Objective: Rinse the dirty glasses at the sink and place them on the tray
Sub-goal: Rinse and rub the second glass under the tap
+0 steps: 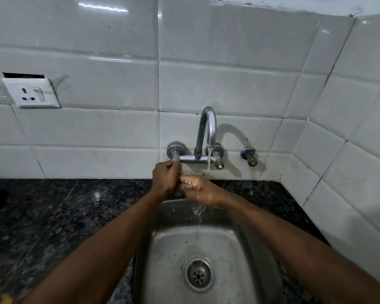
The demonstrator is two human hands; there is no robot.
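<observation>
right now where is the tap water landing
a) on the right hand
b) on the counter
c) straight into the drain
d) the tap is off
a: the stream from the spout falls onto the right hand, then runs off into the sink.

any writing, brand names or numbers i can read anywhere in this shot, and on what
None can be read.
Socket plate: no legible marking; only pin holes and a switch show.
Tap and its valves: bare chrome, no brand visible.
Sink and drain: no stamp visible.
Wall tiles and counter: plain.
Yellow thing at the bottom-left corner: too cut off to tell.
</observation>
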